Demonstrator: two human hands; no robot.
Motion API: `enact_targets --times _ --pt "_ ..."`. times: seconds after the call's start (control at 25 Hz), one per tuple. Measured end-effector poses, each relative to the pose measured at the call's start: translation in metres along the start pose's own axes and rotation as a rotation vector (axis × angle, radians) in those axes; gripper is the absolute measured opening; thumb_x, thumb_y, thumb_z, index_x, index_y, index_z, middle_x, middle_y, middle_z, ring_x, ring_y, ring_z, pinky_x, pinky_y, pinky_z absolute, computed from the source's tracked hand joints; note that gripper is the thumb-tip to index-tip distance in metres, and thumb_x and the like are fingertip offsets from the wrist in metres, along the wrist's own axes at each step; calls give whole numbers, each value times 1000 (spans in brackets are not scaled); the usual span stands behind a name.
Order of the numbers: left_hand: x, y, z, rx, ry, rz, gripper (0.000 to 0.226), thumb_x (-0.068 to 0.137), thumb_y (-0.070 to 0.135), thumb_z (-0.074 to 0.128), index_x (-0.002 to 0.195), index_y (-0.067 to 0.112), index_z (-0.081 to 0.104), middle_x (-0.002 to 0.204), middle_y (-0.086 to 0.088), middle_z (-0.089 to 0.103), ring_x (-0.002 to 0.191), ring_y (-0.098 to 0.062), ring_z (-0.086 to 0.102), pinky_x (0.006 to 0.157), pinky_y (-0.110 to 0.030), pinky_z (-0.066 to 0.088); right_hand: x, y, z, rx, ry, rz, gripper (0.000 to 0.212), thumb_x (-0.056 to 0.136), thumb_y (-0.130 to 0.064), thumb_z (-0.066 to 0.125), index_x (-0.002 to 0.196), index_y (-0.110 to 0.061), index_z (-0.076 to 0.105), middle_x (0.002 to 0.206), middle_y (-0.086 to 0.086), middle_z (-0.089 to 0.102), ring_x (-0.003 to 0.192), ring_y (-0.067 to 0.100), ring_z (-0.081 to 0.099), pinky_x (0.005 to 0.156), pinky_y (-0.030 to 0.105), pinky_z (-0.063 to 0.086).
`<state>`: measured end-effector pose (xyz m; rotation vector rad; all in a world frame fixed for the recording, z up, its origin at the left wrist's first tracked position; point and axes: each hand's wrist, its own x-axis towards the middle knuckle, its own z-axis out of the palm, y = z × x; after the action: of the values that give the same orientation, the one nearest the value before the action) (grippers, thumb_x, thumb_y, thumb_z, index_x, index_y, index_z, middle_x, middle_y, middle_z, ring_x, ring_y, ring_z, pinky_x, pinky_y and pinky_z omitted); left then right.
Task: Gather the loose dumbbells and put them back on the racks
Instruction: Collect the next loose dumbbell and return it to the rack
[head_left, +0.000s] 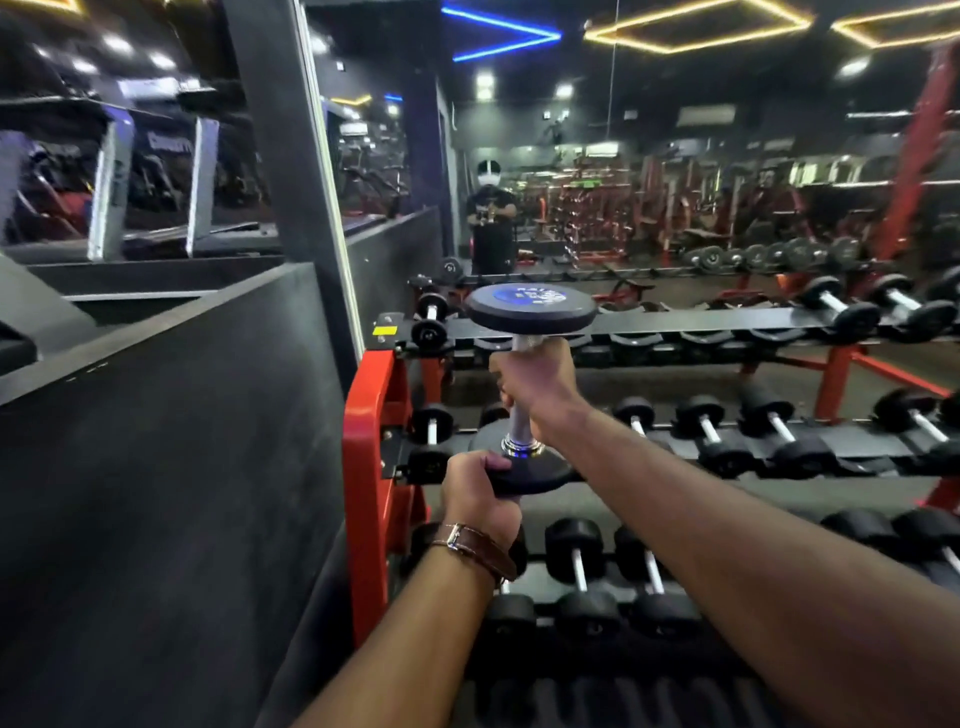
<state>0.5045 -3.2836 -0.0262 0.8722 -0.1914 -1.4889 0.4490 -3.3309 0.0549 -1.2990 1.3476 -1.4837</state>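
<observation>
I hold a black round-headed dumbbell (531, 310) upright in front of the red three-tier rack (370, 467). Its top head carries a blue label. My right hand (535, 382) grips the chrome handle. My left hand (480, 496), with a brown-strapped watch at the wrist, clasps the rim of the lower head. The dumbbell hangs over the left end of the rack, between the top and middle tiers. The top tier holds one small dumbbell (430, 318) at its left end, then several bare cradles (701, 338).
Black dumbbells fill the middle tier (779, 441) and bottom tier (582, 582). A dark grey partition wall (182, 467) stands close on the left. A mirror behind the rack reflects a person (491, 228) and red gym machines.
</observation>
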Motion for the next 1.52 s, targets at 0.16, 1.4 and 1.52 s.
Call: enact_targets --times 0.16,1.4,1.52 --pt "110 27 62 11 33 31 20 48 -5 38 58 12 38 50 -3 51 61 -23 45 64 -29 41 129 13 28 15 -64 20 15 73 -9 64 60 -8 57 40 0 49 45 19 44 48 32 39" --pt "843 94 286 223 304 -96 13 88 -4 48 83 1 59 83 -15 59 75 -30 57 79 -43 57 886 345 248 -305 -309 479 12 80 6 51 91 7 56 66 21 59 60 31 59 62 44 55" --pt "877 91 269 271 388 -96 13 88 -2 44 88 1 56 98 -22 63 96 -39 66 90 -62 53 893 383 264 -291 -305 553 23 83 3 51 104 11 55 62 16 58 52 28 59 55 39 54"
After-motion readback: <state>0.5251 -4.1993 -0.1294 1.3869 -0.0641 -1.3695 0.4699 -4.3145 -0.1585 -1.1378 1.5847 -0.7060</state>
